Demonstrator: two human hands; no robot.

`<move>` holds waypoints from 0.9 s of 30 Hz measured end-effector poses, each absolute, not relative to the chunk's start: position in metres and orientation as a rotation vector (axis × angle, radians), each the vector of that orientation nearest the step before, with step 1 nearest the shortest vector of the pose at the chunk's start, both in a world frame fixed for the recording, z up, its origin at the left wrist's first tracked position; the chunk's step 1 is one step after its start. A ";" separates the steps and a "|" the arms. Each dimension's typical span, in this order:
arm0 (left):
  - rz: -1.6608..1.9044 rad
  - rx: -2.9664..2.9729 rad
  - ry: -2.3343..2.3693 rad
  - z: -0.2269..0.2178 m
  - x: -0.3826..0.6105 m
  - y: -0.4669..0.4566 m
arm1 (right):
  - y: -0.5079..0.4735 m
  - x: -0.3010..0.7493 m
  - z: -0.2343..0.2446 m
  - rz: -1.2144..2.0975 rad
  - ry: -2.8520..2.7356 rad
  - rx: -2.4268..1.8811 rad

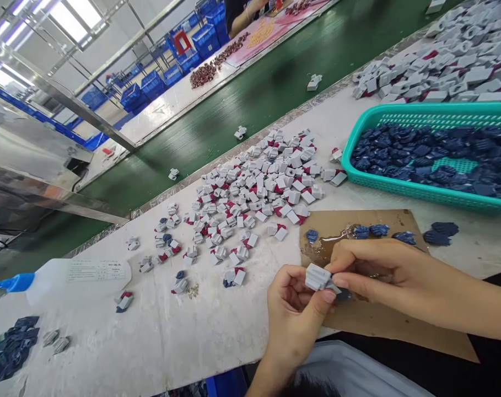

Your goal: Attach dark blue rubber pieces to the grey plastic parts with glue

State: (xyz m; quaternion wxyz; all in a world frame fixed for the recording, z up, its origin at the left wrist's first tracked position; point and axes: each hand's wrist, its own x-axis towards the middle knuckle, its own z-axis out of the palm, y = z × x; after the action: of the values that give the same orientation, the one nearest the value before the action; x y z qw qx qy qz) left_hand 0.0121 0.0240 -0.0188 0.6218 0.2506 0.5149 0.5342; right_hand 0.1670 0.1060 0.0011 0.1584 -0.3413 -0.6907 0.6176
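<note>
Two hands meet at six o'clock over the tabletop (pixel 151 342): left hand (pixel 294 309) pinches a grey part (pixel 317 276), right hand (pixel 382 270) closes on a blue piece (pixel 343 294) against it. Wet glue (pixel 327 245) on the cardboard (pixel 382 320) could smear fingers. Bottle (pixel 68 275) lies at nine o'clock, pile (pixel 254 193) at twelve, basket (pixel 424 190) at two.

A long white worktable (pixel 159 336) with a scuffed, stained surface runs diagonally through the view. Beside it lies a dark green conveyor belt (pixel 250 105), edged by a metal strip. A second white table (pixel 171 102) stands beyond the belt. Stacked blue plastic crates (pixel 151 85) line the far side. Bright fluorescent ceiling lights (pixel 74 14) shine above a grey metal frame (pixel 60 96).
</note>
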 end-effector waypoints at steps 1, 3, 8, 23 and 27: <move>1.188 0.597 1.185 -0.018 0.013 0.023 | 0.108 0.164 0.000 1.808 -1.936 -0.986; 1.131 0.656 1.205 -0.016 0.014 0.022 | 0.112 0.154 0.001 1.762 -1.803 -1.027; 1.118 0.802 1.290 -0.005 0.014 0.023 | 0.121 0.110 0.017 1.837 -1.336 -1.134; 1.472 1.291 1.495 -0.026 0.014 0.029 | 0.103 0.073 0.018 2.242 -1.268 -1.138; 1.441 1.297 1.651 -0.025 0.010 0.017 | 0.085 0.064 0.017 2.170 -1.342 -1.105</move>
State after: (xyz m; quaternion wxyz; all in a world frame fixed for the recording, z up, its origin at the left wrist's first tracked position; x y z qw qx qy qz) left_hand 0.0104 0.0168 -0.0254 0.2934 0.4868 0.6199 0.5410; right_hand 0.0644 0.0854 0.0167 0.1796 -0.3909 -0.4747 0.7678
